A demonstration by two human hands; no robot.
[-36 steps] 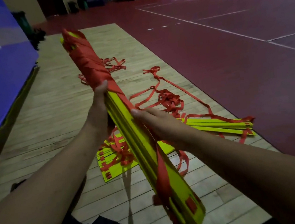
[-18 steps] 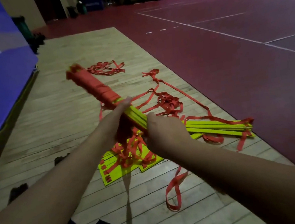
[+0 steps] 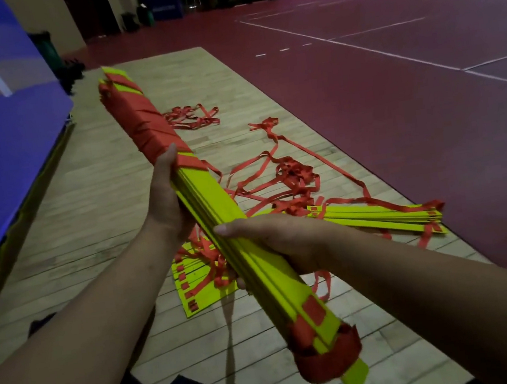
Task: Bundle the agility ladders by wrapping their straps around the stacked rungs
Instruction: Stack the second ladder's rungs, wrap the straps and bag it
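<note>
head view: rung stack (image 3: 211, 197) is clasped by left grip (image 3: 167, 202) beside strap wrap (image 3: 144, 122), by right grip (image 3: 284, 242) mid-length, fingers curled round.

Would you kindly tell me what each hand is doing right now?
Left hand: holding the rung bundle beside its red strap wrap.
Right hand: gripping the same bundle lower down.

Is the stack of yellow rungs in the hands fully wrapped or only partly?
Only partly: the stack has red strap over its far end, a band round the near end, bare yellow between.
</note>
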